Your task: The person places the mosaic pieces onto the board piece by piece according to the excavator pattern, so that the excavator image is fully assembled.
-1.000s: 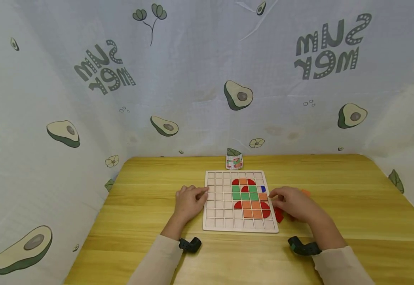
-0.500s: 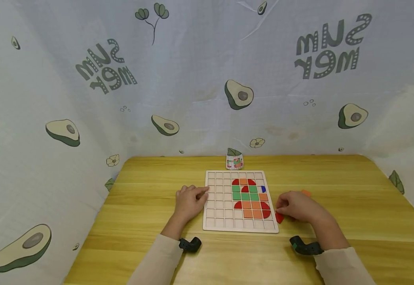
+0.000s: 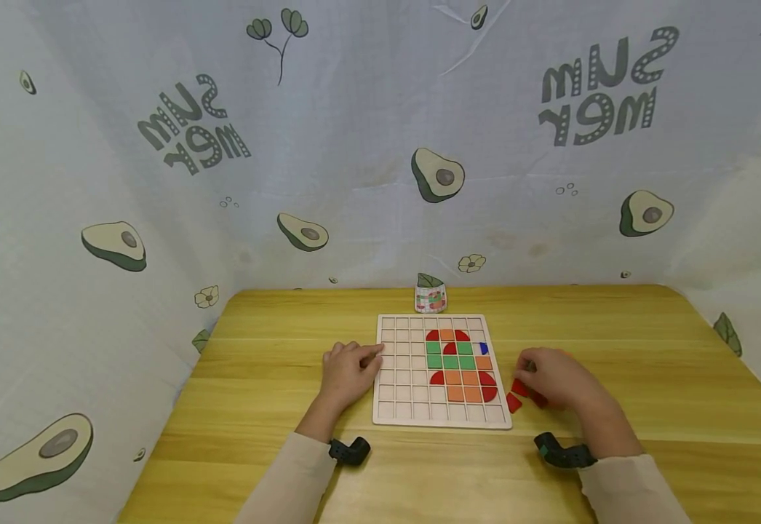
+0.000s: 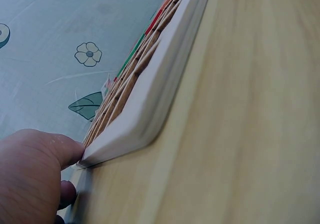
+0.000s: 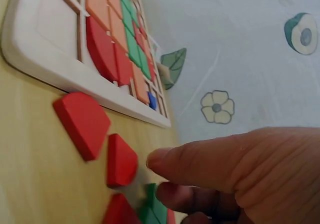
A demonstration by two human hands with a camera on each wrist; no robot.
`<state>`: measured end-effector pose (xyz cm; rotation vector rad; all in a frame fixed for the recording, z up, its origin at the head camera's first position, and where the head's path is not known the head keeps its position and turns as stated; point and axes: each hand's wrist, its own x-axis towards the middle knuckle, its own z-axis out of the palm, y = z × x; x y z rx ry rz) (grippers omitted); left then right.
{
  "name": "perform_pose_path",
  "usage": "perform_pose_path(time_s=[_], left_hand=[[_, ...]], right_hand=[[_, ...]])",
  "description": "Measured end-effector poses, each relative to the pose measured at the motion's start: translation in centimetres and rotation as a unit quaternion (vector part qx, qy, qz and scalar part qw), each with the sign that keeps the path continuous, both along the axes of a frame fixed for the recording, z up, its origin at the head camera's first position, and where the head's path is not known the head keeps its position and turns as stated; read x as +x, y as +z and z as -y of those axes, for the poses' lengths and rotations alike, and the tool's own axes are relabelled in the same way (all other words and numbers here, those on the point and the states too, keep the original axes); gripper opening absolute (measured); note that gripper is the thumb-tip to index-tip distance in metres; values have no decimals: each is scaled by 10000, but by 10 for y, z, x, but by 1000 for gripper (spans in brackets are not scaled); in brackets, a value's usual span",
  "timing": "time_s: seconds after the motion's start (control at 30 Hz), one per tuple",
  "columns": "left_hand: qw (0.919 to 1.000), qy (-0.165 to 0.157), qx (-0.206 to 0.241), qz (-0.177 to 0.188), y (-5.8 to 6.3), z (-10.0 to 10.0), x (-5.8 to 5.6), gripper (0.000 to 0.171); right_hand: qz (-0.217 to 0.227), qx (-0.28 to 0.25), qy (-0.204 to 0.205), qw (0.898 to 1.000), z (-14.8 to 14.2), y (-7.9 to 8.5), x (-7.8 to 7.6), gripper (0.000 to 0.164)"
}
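Observation:
A pale wooden grid board [image 3: 403,411] lies on the table, with red, orange and green pieces [image 3: 465,362] set in its right half and a small blue piece [image 3: 483,348] near the right edge. My left hand [image 3: 348,375] rests at the board's left edge, a fingertip touching the rim in the left wrist view. Beside the right edge, my right hand [image 3: 557,380] hovers over loose pieces, thumb and fingers apart. In the right wrist view, a rounded red piece [image 5: 82,124] and a smaller red piece [image 5: 121,161] lie near the thumb; a green piece [image 5: 154,206] sits under the fingertips, partly hidden.
A small picture card [image 3: 430,298] with a coloured grid pattern stands behind the board. The wooden table [image 3: 276,407] ends at a hanging cloth [image 3: 367,240] printed with avocados. Black bands [image 3: 351,451] are strapped on both wrists.
My right hand has drawn back rightward from the board's edge, and its pinched fingers have parted. More red pieces show beside the board. My left hand has stayed in place.

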<state>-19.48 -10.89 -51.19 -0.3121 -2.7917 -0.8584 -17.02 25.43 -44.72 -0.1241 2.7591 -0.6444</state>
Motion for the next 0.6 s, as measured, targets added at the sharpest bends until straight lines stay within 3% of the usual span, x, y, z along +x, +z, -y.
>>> perform_pose_path(time_s=[0.2, 0.4, 0.6], left_hand=[[10000, 9, 65, 53, 1, 0, -1, 28], [10000, 6, 62, 28, 1, 0, 0, 28], [10000, 19, 33, 52, 1, 0, 0, 28]], right_hand=[[274, -549, 101, 9981, -6, 7, 4, 19], [364, -483, 301, 9977, -8, 6, 4, 26], [200, -370, 218, 9989, -5, 2, 4, 21]])
